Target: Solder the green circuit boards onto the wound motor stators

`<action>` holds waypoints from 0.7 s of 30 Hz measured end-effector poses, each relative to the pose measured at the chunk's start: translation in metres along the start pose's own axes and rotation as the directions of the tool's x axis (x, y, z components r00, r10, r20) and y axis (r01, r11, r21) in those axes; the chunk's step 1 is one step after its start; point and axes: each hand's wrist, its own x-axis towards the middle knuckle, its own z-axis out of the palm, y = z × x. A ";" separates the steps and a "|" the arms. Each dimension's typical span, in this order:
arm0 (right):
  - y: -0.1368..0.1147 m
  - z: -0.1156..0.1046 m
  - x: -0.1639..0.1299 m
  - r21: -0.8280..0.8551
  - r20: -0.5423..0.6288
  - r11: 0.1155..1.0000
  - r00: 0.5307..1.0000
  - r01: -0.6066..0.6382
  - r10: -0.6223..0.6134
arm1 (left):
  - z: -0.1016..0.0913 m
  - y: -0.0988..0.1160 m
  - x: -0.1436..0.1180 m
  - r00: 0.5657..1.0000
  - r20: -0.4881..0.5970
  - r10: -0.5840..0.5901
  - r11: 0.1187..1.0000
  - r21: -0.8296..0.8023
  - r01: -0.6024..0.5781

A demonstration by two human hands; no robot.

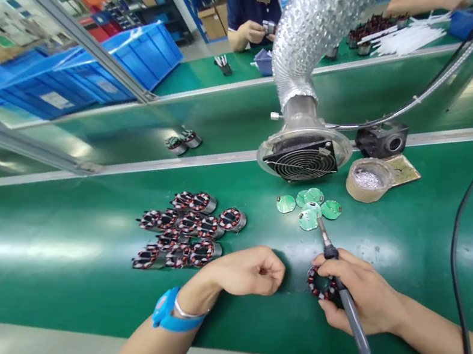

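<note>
My right hand (362, 294) is closed round a soldering iron (350, 319), whose tip points up and left to the round green circuit boards (309, 219). The thumb and fingers of that hand also lie around a motor stator (315, 282) with dark and red windings, partly hidden by them. My left hand (253, 271) is curled into a loose fist just left of this stator, a small gap apart. Its fingers hide whatever may be in them. A blue band (178, 313) circles my left wrist. Several more stators (189, 223) stand grouped beyond my left forearm.
A fume extractor hood (305, 152) on a silver duct hangs over the boards. Behind them stand a round tub (368, 181) and a black iron holder (381, 140). The iron's black cable (461, 265) loops along the right. A co-worker's hand (251, 33) shows across the bench.
</note>
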 end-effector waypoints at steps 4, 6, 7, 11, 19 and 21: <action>0.003 -0.002 -0.002 -0.030 -0.056 0.999 0.998 -0.026 0.025 | -0.006 -0.004 -0.011 0.976 -0.216 0.023 0.994 0.113 0.001; 0.004 -0.003 -0.003 -0.036 -0.064 0.999 0.998 -0.029 0.026 | 0.001 -0.003 -0.005 0.952 -0.302 0.050 0.998 0.038 -0.040; 0.004 -0.003 -0.004 -0.040 -0.065 0.999 0.998 -0.028 0.026 | 0.005 -0.001 0.000 0.952 -0.302 0.051 0.998 -0.025 -0.061; 0.003 -0.002 -0.004 -0.064 -0.061 0.998 0.998 -0.027 0.023 | 0.022 0.002 0.019 0.974 -0.228 0.016 0.983 -0.173 -0.057; 0.001 -0.004 -0.004 -0.072 -0.052 0.997 0.998 -0.031 0.027 | 0.029 -0.004 0.017 0.906 -0.419 0.060 0.988 -0.102 -0.112; 0.001 -0.004 -0.003 -0.074 -0.055 0.997 0.998 -0.034 0.030 | 0.030 -0.005 0.018 0.892 -0.448 0.058 0.982 -0.136 -0.132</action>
